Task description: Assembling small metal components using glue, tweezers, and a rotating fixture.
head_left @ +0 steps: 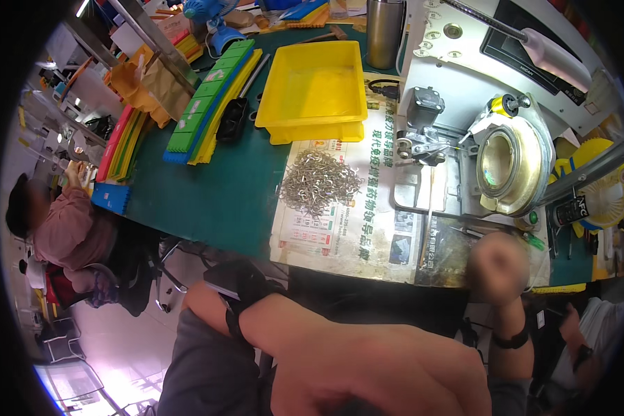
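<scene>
Large in the foreground, my left hand (pixel 388 357) shows its back, with a black device strapped on the wrist. Its fingers run off the lower edge, so what they do is hidden. My right hand (pixel 499 267) is at the bench's front edge, below the machine; it is blurred and its fingers do not show clearly. A black band circles that wrist. On the printed paper sheet (pixel 301 239) lies a loose pile of small curved silver metal pieces (pixel 319 182). Behind the pile stands a yellow plastic tray (pixel 312 128). Nearest to my right hand is a white machine (pixel 423 66) with a round metal ring (pixel 500 161).
Stacked green, blue and yellow plastic strips (pixel 211 100) lie left of the tray beside a black holder (pixel 233 119). A steel tumbler (pixel 385 35), a hammer (pixel 329 35) and a blue fan (pixel 215 24) stand or lie farther back. Another person (pixel 73 225) sits at far left.
</scene>
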{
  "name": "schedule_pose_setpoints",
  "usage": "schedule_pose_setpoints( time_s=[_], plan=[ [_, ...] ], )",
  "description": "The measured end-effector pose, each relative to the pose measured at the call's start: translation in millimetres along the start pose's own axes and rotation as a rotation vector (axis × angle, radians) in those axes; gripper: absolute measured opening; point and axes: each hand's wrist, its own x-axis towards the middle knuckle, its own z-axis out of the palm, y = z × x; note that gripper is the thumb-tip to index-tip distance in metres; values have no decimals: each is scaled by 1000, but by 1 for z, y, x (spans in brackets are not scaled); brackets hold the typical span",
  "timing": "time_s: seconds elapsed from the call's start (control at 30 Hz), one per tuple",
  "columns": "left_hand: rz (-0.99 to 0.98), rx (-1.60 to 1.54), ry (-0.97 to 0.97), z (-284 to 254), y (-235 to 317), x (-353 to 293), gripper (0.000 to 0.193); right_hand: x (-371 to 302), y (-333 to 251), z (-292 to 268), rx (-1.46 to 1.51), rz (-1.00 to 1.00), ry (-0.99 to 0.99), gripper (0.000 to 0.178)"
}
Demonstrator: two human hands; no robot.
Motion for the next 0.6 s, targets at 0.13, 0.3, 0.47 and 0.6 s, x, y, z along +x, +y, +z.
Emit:
schedule_pose_setpoints(
  time_s=[0.13,0.3,0.47,0.6],
  plan=[
    [-48,-75,60,3,-2,3,58,-5,9,3,46,144,14,7],
    [170,-13,11,-14,-11,-2,86,-5,9,4,21,140,49,9],
    [765,144,255,-8,-54,31,53,-4,13,1,-32,114,-14,10],
    [837,153,86,-9,-52,41,61,-3,7,2,-41,84,-13,10]
  ],
)
